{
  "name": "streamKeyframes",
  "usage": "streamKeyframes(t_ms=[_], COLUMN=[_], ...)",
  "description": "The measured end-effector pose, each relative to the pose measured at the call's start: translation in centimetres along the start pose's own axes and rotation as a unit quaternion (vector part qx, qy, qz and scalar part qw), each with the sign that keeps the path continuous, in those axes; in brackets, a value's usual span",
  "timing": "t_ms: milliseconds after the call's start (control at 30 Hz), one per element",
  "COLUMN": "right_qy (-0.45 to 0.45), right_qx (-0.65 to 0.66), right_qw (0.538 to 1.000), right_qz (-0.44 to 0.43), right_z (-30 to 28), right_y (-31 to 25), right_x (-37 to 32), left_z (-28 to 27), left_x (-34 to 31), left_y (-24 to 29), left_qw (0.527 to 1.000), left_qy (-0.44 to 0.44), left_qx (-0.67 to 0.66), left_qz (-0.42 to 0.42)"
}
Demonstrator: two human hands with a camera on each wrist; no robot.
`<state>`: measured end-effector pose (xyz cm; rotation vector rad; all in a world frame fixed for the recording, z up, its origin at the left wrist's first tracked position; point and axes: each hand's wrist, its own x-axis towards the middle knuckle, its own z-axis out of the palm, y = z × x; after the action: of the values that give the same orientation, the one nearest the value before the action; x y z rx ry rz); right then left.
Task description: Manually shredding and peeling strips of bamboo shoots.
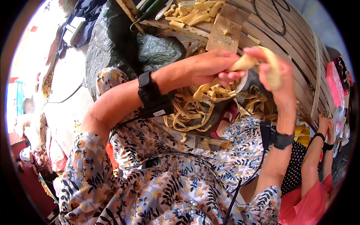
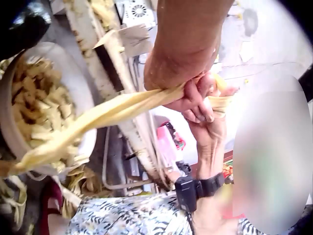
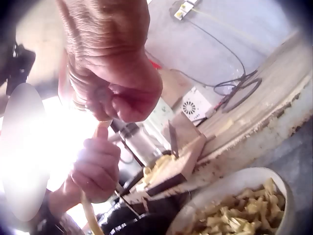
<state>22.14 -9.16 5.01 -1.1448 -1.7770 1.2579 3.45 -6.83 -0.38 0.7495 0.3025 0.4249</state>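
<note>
A long, pale yellow strip [image 1: 244, 63] stretches between both hands above a white bucket [image 1: 243, 82]. My left hand [image 1: 213, 67] grips it with curled fingers; my right hand [image 1: 279, 71] pinches the far part, which loops over its fingers. In the left wrist view, a twisted tail of the strip [image 2: 98, 117] hangs past the bucket [image 2: 83, 93], and the hands are close together. The right wrist view has my right hand [image 3: 117, 78] just above my left hand [image 3: 98, 169], its fingertips partly hidden. Cut yellow pieces [image 3: 244, 210] lie in the bucket.
Behind the bucket, a slatted wooden table [image 1: 300, 56] holds a board [image 1: 226, 32], a pile of yellow pieces [image 1: 195, 13] and a black cable [image 1: 268, 22]. Peeled strips [image 1: 187, 116] lie around the bucket. Dark plastic bags [image 1: 108, 45] stand at left; another person's arm [image 1: 311, 161] is at right.
</note>
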Motion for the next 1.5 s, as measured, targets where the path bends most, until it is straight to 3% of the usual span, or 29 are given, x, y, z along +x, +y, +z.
streamKeyframes(t_ms=[67,167,267,333,400,433,467,533,567,667,700,800,900,933,1000,1067,1100,1133,1167,1267,1333,1433,1500], right_qy=[-0.025,-0.023,-0.086,-0.087,-0.083,-0.068,-0.034,0.032,0.114,0.237,0.244,0.143,0.088,0.070,0.100,0.128,0.143,0.149,0.154,0.174,0.175,0.201,0.240], right_qx=[0.163,0.000,-0.022,-0.051,-0.085,-0.045,-0.059,-0.088,-0.226,-0.339,-0.344,-0.157,-0.057,-0.033,-0.107,-0.220,-0.325,-0.313,-0.300,-0.256,-0.183,0.070,0.211], right_qw=[0.986,0.999,0.995,0.995,0.991,0.997,0.997,0.993,0.954,0.896,0.895,0.977,0.994,0.997,0.989,0.967,0.935,0.937,0.939,0.934,0.946,0.974,0.948], right_qz=[0.020,-0.033,0.043,-0.008,-0.056,-0.001,-0.023,-0.069,-0.162,-0.160,-0.146,0.003,0.004,0.015,0.028,0.001,-0.023,-0.044,-0.065,-0.177,-0.202,-0.080,-0.012], right_z=[1.8,3.1,3.1,3.4,3.4,3.6,3.8,4.0,3.7,3.9,3.9,3.3,3.4,3.5,4.1,4.8,5.1,5.2,5.3,5.3,4.9,3.5,1.9], right_y=[3.4,3.3,3.5,3.7,3.8,4.1,4.0,3.9,4.8,4.5,4.6,6.0,6.4,6.4,6.9,7.2,7.3,7.2,7.1,6.7,5.9,5.9,6.0], right_x=[1.1,1.1,0.9,1.2,1.3,1.2,1.2,1.3,1.6,1.7,1.9,2.3,2.4,2.4,2.3,2.1,2.0,2.0,1.9,2.0,2.0,2.0,2.2], left_z=[-0.9,-3.5,-3.1,-3.2,-3.6,-4.1,-4.4,-4.1,-4.2,-2.1,-1.8,-2.1,-1.8,-2.0,-2.7,-2.4,-2.4,-2.4,-2.4,-3.8,-2.9,-1.5,-1.7], left_x=[-0.2,-0.1,-0.1,-0.2,-0.1,0.0,0.1,0.5,1.2,1.5,1.3,0.9,0.0,0.0,0.0,0.2,0.3,0.4,0.2,0.4,0.2,-0.1,-0.4], left_y=[-1.4,-3.6,-4.0,-4.3,-4.4,-4.6,-4.8,-4.6,-4.7,-2.9,-2.4,-1.8,-0.8,-0.9,-1.1,-1.7,-1.8,-1.9,-2.0,-2.6,-2.3,-1.5,-1.3], left_qw=[0.997,0.990,0.985,0.983,0.987,0.988,0.989,0.994,0.990,0.959,0.948,0.931,0.934,0.927,0.906,0.831,0.789,0.741,0.734,0.771,0.878,0.966,0.969], left_qy=[0.022,-0.073,-0.104,-0.111,-0.085,-0.068,-0.050,0.052,0.113,0.236,0.256,0.261,0.248,0.238,0.216,0.222,0.235,0.247,0.262,0.284,0.300,0.232,0.204], left_qx=[-0.065,-0.111,-0.126,-0.136,-0.133,-0.133,-0.133,-0.089,-0.062,0.027,0.070,0.176,0.228,0.271,0.355,0.498,0.558,0.616,0.611,0.540,0.348,0.082,0.122], left_qz=[-0.039,-0.044,-0.051,-0.048,-0.040,-0.035,-0.030,0.023,0.054,0.153,0.175,0.185,0.115,0.104,0.083,0.107,0.104,0.101,0.140,0.183,0.132,0.076,0.069])
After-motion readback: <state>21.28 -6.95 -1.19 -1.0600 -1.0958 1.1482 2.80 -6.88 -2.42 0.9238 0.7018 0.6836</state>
